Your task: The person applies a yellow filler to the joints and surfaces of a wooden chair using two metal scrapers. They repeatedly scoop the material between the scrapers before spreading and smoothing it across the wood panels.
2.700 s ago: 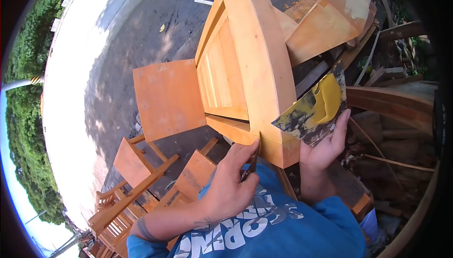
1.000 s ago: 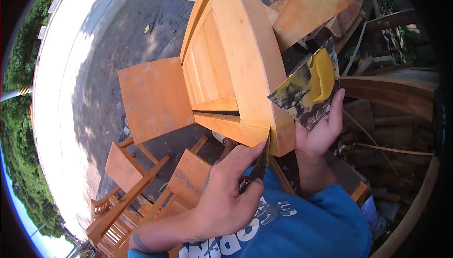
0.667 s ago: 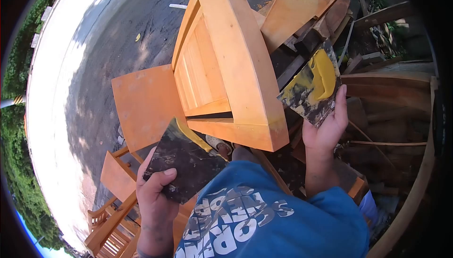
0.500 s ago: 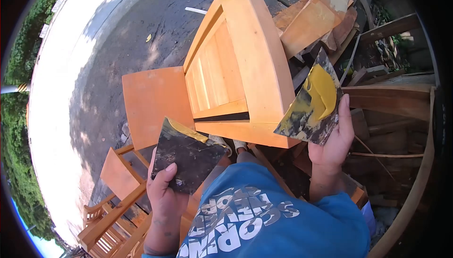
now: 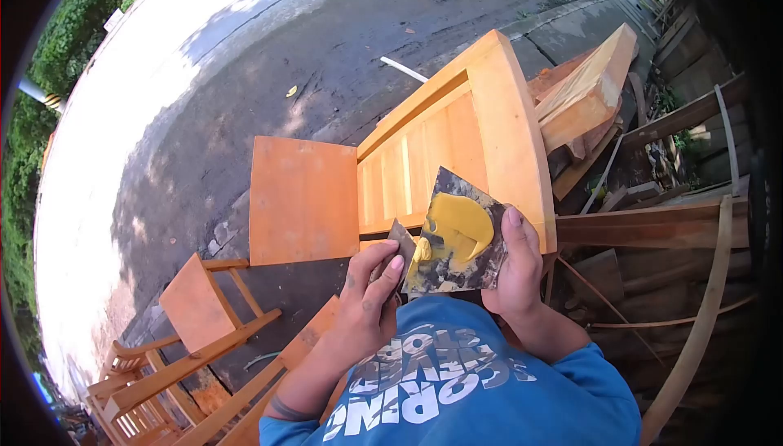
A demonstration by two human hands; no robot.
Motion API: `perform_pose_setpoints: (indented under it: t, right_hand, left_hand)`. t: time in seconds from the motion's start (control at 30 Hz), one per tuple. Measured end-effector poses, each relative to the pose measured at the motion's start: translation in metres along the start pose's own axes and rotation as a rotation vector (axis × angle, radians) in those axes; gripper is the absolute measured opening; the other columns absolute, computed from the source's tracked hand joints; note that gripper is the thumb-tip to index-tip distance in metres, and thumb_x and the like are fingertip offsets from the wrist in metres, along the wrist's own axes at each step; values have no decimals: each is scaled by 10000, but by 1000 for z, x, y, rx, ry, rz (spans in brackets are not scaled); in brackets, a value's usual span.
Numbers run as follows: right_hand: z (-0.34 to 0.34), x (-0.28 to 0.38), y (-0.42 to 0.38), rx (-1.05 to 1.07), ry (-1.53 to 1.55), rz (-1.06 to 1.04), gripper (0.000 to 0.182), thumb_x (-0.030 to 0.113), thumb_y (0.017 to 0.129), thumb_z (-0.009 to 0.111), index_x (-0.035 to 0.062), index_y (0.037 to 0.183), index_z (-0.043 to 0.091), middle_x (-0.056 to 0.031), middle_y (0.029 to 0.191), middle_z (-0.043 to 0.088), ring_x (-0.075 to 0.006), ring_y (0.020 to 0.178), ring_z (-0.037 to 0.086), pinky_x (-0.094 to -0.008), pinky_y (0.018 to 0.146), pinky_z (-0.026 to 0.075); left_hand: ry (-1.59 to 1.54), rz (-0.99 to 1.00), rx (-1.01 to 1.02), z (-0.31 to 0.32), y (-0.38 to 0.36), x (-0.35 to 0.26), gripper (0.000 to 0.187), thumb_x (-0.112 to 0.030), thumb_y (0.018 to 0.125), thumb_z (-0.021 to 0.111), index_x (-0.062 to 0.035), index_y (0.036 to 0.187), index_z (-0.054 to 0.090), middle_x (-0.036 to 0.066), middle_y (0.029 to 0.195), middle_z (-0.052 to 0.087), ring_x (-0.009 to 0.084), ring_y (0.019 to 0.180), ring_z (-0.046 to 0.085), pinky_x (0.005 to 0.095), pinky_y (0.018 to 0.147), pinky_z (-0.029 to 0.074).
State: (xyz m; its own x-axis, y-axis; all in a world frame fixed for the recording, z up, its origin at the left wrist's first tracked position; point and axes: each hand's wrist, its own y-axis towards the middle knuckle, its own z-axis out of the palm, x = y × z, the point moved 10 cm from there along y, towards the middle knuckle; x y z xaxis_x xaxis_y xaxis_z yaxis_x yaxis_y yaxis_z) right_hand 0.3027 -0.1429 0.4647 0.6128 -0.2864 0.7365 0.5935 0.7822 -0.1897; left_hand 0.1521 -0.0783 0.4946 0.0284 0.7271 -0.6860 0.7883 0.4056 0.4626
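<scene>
Starting left, there's a flat orange board (image 5: 303,201), then the left hand (image 5: 372,283) pinching a dark scraper (image 5: 402,239) by the plate's edge. Yellow paste (image 5: 465,221) sits on that dark plate (image 5: 471,265), gripped in the right hand (image 5: 519,270), with the panelled wooden frame (image 5: 510,140) behind.
</scene>
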Motion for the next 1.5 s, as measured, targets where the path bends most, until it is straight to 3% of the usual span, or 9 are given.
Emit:
perform_pose_setpoints:
  t: [0.1, 0.3, 0.37, 0.5, 0.6, 0.8, 1.07, 1.2, 1.5]
  right_hand:
    - [-10, -5, 6, -29, -58, -23, 409, 296, 1016, 320, -40, 1158, 504, -154, 1115, 607, -231, 1018, 614, -355, 898, 490]
    - [-19, -10, 17, -74, -55, -54, 421, 301, 1011, 345, -28, 1228, 494, -136, 1173, 600, -230, 1065, 595, -367, 939, 462]
    - [-22, 16, 20, -101, -30, -161, 410, 295, 1008, 365, -19, 1234, 500, -127, 1192, 596, -228, 1078, 588, -367, 956, 449]
    - [-49, 56, 14, -106, -66, -290, 406, 298, 1006, 373, -7, 1241, 501, -113, 1230, 573, -218, 1117, 561, -370, 987, 419]
    - [-65, 67, 9, -60, -65, -296, 373, 241, 1008, 382, -8, 1264, 490, -136, 1257, 565, -238, 1129, 566, -387, 969, 454]
    - [-58, 61, 9, -88, -131, -258, 351, 231, 1004, 396, -1, 1241, 512, -135, 1206, 599, -236, 1059, 606, -359, 910, 497]
    - [-65, 72, 9, -128, -193, -300, 362, 225, 1007, 384, -33, 1228, 510, -187, 1141, 620, -260, 984, 637, -345, 845, 538]
    - [-67, 74, 10, -101, -171, -280, 366, 226, 1009, 377, -34, 1234, 504, -181, 1145, 619, -259, 969, 645, -345, 846, 542]
    - [-80, 77, 7, -63, -70, -270, 384, 260, 1011, 359, 5, 1263, 497, -134, 1204, 600, -227, 1046, 615, -358, 879, 514]
  left_hand:
    - [-60, -219, -15, -13, -15, 33, 695, 203, 660, 529, -43, 1300, 419, 218, 1218, 465, 376, 1072, 524, 423, 865, 476]
    - [-147, 43, -112, -6, -7, 17, 687, 183, 649, 573, -39, 1284, 431, 231, 1218, 462, 376, 1105, 507, 415, 871, 478]
    - [-94, -308, 100, 24, -23, 92, 545, 125, 723, 528, -27, 1243, 477, 218, 1147, 516, 345, 1045, 551, 361, 858, 482]
    - [-796, -1241, -253, 78, -165, 266, 407, 87, 786, 453, -12, 1170, 544, 130, 980, 632, 213, 925, 613, 305, 785, 495]
    - [-970, -1400, -410, 141, -253, 301, 400, 78, 816, 466, 14, 1206, 529, 91, 1013, 635, 168, 907, 614, 283, 787, 493]
    - [-975, -1382, -418, 207, -263, 290, 402, 68, 818, 482, -8, 1203, 571, 71, 1015, 643, 154, 915, 605, 270, 810, 473]
    - [-297, -1254, 31, 167, -233, 324, 566, 68, 690, 420, -11, 1228, 575, 155, 1064, 659, 222, 968, 630, 304, 866, 470]
    - [-655, -1322, 150, 187, -220, 332, 565, 67, 673, 450, -20, 1210, 600, 107, 982, 660, 177, 862, 615, 276, 778, 490]
    - [-690, -1245, 318, 188, -166, 273, 570, 76, 655, 446, -2, 1195, 611, 110, 986, 660, 168, 869, 619, 270, 787, 494]
